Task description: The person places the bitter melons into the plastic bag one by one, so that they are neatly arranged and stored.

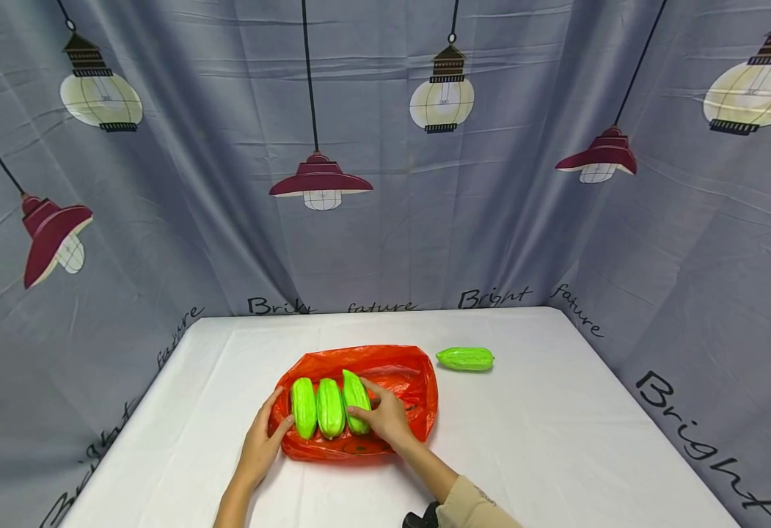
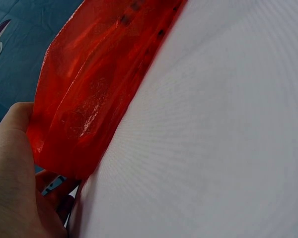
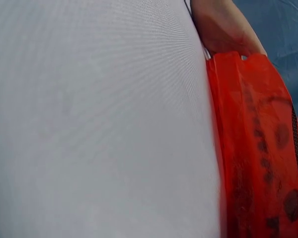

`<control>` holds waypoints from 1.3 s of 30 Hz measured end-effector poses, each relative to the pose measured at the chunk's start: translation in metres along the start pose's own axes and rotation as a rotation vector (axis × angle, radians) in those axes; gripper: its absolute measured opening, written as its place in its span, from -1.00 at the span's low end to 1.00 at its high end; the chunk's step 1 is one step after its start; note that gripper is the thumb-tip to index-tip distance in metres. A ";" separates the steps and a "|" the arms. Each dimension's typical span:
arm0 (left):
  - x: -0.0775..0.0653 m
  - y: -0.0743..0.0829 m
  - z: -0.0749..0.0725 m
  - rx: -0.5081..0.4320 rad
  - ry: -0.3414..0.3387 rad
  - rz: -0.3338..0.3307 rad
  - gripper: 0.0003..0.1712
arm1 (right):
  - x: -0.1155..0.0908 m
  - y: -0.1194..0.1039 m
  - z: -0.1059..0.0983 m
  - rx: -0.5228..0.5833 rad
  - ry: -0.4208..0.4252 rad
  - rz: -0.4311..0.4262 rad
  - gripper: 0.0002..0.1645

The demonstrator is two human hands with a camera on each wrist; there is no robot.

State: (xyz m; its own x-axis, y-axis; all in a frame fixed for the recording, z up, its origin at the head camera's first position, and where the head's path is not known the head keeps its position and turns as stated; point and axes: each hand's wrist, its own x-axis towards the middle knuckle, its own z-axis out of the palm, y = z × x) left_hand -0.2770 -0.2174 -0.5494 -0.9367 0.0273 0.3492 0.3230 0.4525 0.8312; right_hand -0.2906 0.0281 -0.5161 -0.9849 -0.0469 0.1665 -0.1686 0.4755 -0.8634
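Note:
A red plastic bag lies spread open on the table, its rim standing up. Inside, towards its left, a left green ridged gourd and a middle one lie side by side. My right hand reaches into the bag and grips the third gourd between thumb and fingers, beside the other two. With my left hand I hold the bag's left rim, thumb on one side and fingers on the other. In the right wrist view the bag wall hides my right fingertips.
Another green gourd lies on the white table, right of the bag. A grey curtain printed with lamps surrounds the table's back and sides. A black object shows by the right sleeve.

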 end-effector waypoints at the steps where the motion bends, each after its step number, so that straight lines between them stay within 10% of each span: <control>1: 0.000 0.000 0.000 0.000 -0.001 0.000 -0.32 | 0.000 0.000 0.000 -0.006 0.000 0.001 -0.19; 39: 0.000 0.002 0.000 0.023 0.003 0.008 -0.33 | 0.003 0.005 -0.006 -0.031 -0.056 0.008 -0.14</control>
State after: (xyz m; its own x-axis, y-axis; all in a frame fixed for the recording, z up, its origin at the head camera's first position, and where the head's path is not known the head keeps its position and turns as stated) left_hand -0.2766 -0.2165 -0.5478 -0.9337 0.0280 0.3571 0.3271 0.4725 0.8184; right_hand -0.2945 0.0358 -0.5173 -0.9870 -0.0920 0.1320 -0.1605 0.5029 -0.8493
